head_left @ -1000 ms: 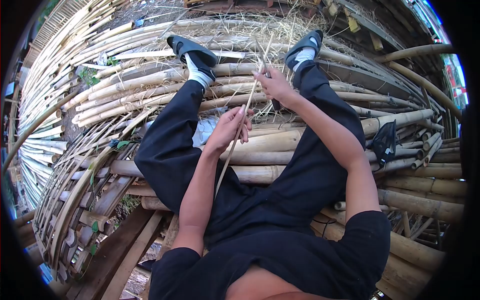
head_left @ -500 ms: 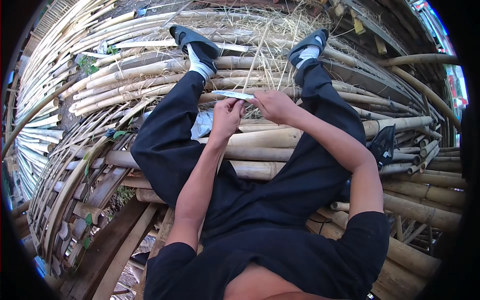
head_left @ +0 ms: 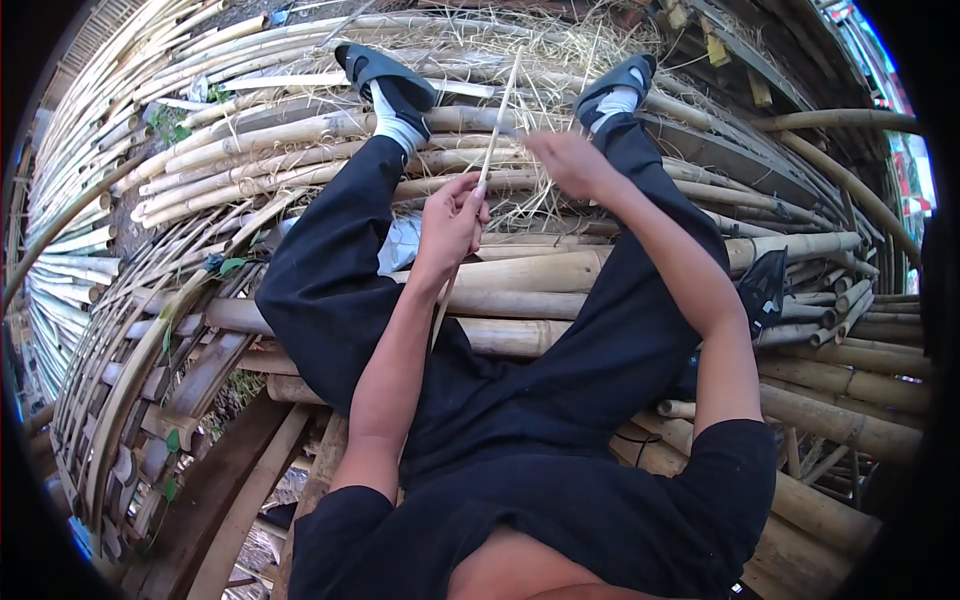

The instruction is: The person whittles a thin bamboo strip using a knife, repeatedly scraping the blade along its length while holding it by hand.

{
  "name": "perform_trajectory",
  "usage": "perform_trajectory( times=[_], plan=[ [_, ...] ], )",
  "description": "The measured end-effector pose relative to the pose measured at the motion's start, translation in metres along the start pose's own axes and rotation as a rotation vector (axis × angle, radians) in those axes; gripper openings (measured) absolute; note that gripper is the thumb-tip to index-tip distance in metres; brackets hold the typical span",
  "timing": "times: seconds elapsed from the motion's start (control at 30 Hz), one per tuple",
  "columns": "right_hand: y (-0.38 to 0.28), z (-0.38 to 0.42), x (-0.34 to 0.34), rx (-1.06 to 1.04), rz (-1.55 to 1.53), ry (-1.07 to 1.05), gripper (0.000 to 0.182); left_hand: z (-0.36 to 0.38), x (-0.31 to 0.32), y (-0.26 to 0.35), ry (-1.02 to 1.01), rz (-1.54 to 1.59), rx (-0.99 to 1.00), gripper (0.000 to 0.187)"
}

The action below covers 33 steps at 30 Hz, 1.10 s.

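My left hand (head_left: 455, 222) is closed around a thin bamboo strip (head_left: 497, 125), gripping it between thumb and fingers. The strip slants up from my lap, through the hand, toward the gap between my feet. To the right of the strip, my right hand (head_left: 577, 165) is raised with its fingers curled and smeared by motion. It grips a knife, whose blade shows only as a faint pale streak by the strip. Below the hands lie thick bamboo poles (head_left: 530, 272) between my legs.
Long bamboo poles (head_left: 300, 130) lie side by side under my feet, strewn with pale shavings (head_left: 540, 195). A white plastic scrap (head_left: 402, 245) is beside my left leg. A black plastic bag (head_left: 765, 285) hangs at the right. Split bamboo (head_left: 130, 370) curves along the left.
My right hand has swung up and to the right, away from my left hand, carrying the knife. The bamboo strip now leans more upright in my left hand, which has barely moved.
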State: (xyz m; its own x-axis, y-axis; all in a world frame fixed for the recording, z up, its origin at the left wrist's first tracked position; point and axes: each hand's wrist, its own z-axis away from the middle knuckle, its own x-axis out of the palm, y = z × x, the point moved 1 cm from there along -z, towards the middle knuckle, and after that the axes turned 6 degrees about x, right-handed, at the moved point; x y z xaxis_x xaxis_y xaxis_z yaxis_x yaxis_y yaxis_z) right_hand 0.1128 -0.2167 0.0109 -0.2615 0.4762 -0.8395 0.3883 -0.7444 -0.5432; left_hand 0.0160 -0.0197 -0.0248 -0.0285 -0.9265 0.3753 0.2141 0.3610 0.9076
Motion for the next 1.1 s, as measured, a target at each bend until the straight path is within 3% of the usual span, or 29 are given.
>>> perform_trajectory(
  times=[0.03, 0.17, 0.23, 0.7, 0.77, 0.83, 0.9, 0.93, 1.0, 1.03, 1.1],
  plan=[
    [-0.010, 0.006, 0.006, -0.009, 0.058, -0.167, 0.033, 0.000, 0.000, 0.000, 0.001, -0.006, 0.032, 0.024],
    [-0.039, 0.025, 0.021, 0.026, 0.078, -0.324, 0.031, 0.000, -0.004, -0.008, 0.016, -0.070, 0.069, 0.017],
    [-0.039, 0.029, 0.029, -0.103, -0.004, -0.165, 0.034, -0.001, -0.006, -0.012, 0.020, -0.078, 0.093, 0.018],
    [0.001, -0.011, 0.028, -0.236, 0.278, -0.006, 0.035, -0.015, -0.005, -0.005, 0.094, -0.047, 0.058, 0.021],
    [0.022, -0.022, 0.027, -0.025, 0.432, -0.075, 0.030, -0.008, -0.005, -0.002, 0.120, 0.002, 0.023, 0.017],
    [0.109, -0.037, -0.006, -0.081, 0.395, 0.334, 0.028, 0.010, -0.007, 0.000, 0.132, -0.030, -0.056, 0.022],
    [0.116, -0.031, -0.065, 0.356, 0.400, 0.277, 0.037, 0.014, -0.022, -0.015, 0.089, 0.063, -0.049, 0.028],
    [0.107, -0.035, -0.074, 0.348, 0.399, 0.286, 0.037, 0.010, -0.021, -0.006, 0.108, 0.014, -0.018, 0.028],
    [0.096, -0.022, -0.082, 0.509, 0.084, 0.357, 0.047, 0.004, -0.012, 0.001, 0.093, 0.014, 0.039, 0.029],
    [0.086, -0.018, -0.071, 0.364, -0.001, 0.361, 0.055, -0.005, -0.009, 0.002, 0.055, 0.052, 0.072, 0.029],
    [0.042, -0.008, -0.053, 0.312, -0.086, 0.207, 0.046, -0.007, -0.002, 0.000, 0.020, 0.054, 0.059, 0.030]
  ],
)
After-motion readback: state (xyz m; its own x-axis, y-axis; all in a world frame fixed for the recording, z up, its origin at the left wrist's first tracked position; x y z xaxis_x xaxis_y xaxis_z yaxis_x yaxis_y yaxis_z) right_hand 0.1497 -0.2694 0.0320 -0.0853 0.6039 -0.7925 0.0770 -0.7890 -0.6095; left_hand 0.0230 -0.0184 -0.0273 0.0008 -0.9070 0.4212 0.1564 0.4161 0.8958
